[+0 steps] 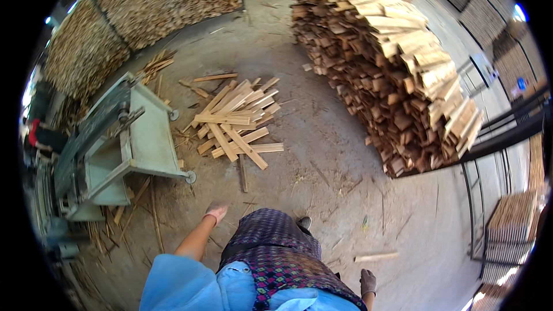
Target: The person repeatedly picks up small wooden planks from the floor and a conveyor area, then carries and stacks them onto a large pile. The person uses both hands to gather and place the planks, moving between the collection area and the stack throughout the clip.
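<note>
From the head camera, the left hand (216, 211) hangs low at centre frame, fingers loose and holding nothing; the gloved right hand (367, 282) at the lower right is also empty. A loose pile of wooden slats (236, 118) lies on the dirt floor (322, 155) above the left hand, beside a green machine (124, 138) at left. A tall stack of slats (397, 63) fills the upper right.

Loose heap of slats (236, 118), centre of frame: pale raw wood, sawn faces, matt. Big stack (397, 75) upper right: same wood, lighter on top, darker reddish and rough on the cut ends. Floor (322, 155): grey concrete, dusty, matt, strewn with splinters. Machine (124, 138) at left: painted metal, dull grey-green, scuffed. Left hand (216, 212), lower centre, in a pinkish fabric glove; right hand (367, 282), bottom right, in a grey knit glove. Skirt (276, 253): woven patterned cloth. Sleeve (178, 288), bottom edge: soft blue cloth.
</note>
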`<act>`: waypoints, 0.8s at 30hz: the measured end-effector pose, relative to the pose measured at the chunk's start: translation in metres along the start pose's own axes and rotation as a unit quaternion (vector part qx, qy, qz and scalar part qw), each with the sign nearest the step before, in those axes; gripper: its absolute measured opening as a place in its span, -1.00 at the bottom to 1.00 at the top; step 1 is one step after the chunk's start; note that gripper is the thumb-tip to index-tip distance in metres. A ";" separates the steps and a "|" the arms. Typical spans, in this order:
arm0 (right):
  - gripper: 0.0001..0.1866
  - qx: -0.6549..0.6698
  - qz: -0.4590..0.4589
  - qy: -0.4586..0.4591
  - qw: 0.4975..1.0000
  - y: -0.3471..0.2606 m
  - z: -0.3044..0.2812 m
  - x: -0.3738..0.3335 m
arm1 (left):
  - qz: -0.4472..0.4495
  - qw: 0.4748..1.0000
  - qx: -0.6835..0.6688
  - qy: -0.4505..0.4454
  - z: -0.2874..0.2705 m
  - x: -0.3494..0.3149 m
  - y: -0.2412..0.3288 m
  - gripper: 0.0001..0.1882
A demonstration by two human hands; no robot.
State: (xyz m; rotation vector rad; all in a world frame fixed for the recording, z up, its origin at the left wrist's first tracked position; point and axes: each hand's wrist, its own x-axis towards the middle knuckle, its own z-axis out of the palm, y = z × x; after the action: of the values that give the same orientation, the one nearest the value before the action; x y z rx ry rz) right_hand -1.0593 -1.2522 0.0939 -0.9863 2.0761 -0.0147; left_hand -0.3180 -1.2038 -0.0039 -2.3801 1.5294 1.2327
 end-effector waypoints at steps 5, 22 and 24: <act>-0.48 -0.141 -0.183 -0.088 0.969 -0.189 0.007 0.060 | -0.205 0.977 -0.051 -0.014 0.079 -0.056 -0.016 -0.35; -0.23 -0.411 -0.230 -0.167 0.866 -0.560 0.079 0.160 | -0.298 0.789 -0.513 0.160 -0.087 0.085 0.059 -0.31; -0.22 -0.446 -0.244 -0.170 0.844 -0.623 0.103 0.169 | -0.274 0.711 -0.620 0.186 -0.093 0.097 0.043 -0.29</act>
State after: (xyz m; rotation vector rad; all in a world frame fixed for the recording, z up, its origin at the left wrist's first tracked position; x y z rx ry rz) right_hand -0.6511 -1.7623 0.1181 -1.8881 1.4095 0.8696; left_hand -0.2787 -1.3384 0.0121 -3.5039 -0.4604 1.9891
